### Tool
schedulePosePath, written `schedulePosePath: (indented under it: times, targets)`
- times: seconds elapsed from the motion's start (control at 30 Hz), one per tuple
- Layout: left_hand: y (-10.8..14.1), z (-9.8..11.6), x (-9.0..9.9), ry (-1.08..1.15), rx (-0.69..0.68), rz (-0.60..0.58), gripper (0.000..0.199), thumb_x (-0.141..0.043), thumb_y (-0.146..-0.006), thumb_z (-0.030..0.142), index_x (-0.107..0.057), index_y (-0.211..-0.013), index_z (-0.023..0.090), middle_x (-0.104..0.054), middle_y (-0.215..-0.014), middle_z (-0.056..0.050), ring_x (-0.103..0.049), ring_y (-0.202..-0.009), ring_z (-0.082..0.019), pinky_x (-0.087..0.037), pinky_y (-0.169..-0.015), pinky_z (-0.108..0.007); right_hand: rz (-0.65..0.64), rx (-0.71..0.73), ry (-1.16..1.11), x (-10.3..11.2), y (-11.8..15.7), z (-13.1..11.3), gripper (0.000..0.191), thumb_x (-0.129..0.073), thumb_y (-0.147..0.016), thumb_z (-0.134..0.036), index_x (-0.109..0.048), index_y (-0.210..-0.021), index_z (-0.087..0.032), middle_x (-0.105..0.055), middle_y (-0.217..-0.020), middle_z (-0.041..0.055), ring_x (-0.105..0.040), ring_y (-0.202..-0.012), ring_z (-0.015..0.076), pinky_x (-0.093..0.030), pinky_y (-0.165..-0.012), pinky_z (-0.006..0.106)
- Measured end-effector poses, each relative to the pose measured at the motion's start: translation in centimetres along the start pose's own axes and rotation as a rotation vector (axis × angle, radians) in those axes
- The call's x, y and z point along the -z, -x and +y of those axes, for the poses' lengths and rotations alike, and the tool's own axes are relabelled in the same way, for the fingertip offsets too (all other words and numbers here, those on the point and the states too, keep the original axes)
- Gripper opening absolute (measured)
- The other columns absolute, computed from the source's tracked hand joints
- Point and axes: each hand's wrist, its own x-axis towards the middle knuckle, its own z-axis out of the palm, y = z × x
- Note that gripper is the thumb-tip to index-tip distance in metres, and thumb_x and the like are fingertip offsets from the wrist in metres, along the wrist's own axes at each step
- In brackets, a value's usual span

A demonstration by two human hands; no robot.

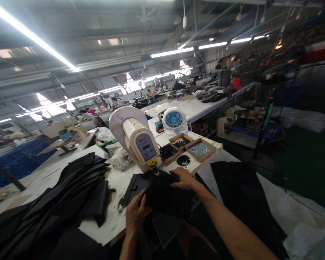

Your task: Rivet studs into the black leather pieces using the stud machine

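A piece of black fabric (pixel 165 193) lies under the head of a cream-coloured machine (pixel 141 141) with a small display. My left hand (pixel 135 211) grips the fabric's near left edge, its fingers closed on the cloth. On the far right side of the same piece, beside the machine's tip, my right hand (pixel 182 178) holds the fabric between thumb and fingers. A small dark tab shows on the fabric's left part. The machine's tip meets the fabric's far edge; the exact contact is too small to make out.
Stacked black fabric (pixel 78 187) covers the table's left side. Behind my right hand are cardboard trays of small parts (pixel 200 148), a round dish (pixel 183 160) and a white-and-blue fan (pixel 174 121). More black fabric (pixel 239 191) hangs at the right.
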Motion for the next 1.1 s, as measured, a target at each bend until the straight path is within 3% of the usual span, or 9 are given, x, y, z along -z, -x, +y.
schedulePosePath:
  times: [1.1]
  targets:
    - [-0.04,0.29,0.00,-0.044,0.019,0.003,0.045,-0.052,-0.096,0.055,-0.072,-0.127,0.030,-0.074,-0.127,-0.006,-0.068,-0.120,-0.028,-0.054,-0.106,-0.046,0.018,0.006,-0.004,-0.20,0.09,0.11,0.078,-0.086,-0.072,-0.050,-0.063,-0.140,-0.022,-0.066,-0.131,0.0106,-0.054,-0.125,0.0338,-0.040,-0.108,0.045]
